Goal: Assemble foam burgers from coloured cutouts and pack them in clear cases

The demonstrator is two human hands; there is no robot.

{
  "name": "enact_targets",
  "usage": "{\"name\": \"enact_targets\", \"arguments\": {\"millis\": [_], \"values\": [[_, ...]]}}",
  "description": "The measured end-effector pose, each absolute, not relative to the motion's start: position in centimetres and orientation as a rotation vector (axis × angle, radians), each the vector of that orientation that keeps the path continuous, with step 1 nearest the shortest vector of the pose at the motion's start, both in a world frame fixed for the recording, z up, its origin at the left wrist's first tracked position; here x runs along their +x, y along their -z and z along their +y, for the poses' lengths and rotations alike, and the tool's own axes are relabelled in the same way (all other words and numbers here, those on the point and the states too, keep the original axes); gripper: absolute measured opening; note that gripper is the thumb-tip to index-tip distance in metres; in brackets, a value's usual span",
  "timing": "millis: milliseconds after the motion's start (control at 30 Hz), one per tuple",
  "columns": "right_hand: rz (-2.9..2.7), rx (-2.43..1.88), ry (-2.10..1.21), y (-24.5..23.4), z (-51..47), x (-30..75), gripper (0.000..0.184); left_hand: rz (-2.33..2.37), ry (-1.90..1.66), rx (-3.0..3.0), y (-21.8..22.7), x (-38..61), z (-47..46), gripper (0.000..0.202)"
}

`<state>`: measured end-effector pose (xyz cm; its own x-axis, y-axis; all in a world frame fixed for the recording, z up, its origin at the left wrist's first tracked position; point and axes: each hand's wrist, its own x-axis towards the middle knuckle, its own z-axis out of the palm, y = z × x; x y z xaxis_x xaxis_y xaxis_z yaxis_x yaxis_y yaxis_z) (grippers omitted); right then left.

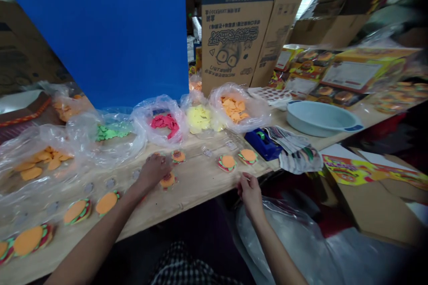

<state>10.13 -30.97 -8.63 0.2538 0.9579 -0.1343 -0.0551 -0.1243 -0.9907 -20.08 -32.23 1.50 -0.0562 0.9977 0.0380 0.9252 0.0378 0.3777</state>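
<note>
My left hand (154, 170) reaches over the table, its fingers bent down and drawn together among small layered burger shapes. One burger shape (168, 181) lies just under its fingers and another (178, 156) beside them; whatever the fingers hold is hidden. My right hand (250, 190) is at the table's front edge, thumb and fingers curled together; nothing clear shows between them. Just beyond it sit two burger shapes with orange tops, one to the left (227, 163) and one to the right (248, 156). More finished-looking ones (107, 203) stand along the left front.
Clear bags hold green pieces (112, 132), red pieces (165, 124), yellow pieces (199, 118) and orange pieces (233, 109). A blue tape dispenser (263, 144) and a pale blue basin (323, 118) stand to the right. Behind are a blue board (113, 44) and a cardboard box (234, 40).
</note>
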Motion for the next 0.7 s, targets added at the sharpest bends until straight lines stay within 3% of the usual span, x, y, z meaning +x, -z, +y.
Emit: {"name": "enact_targets", "arguments": {"millis": [133,367,600,700], "values": [[-0.921,-1.441,-1.175,8.6,-28.8,10.2,0.043,1.982,-0.443,2.108,-1.8,-15.3,-27.5,0.027],[-0.847,-1.398,-1.32,7.7,-27.8,8.9,0.045,1.968,-0.382,1.945,1.3,-9.0,-20.3,0.024],[-0.779,-1.255,-1.292,7.4,-29.0,8.4,0.042,1.665,-0.757,1.907,0.6,-6.6,-23.3,0.041],[-0.755,-1.207,-1.29,7.3,-29.4,8.0,0.041,1.392,-0.991,1.717,0.9,-4.7,-24.3,0.033]]}}
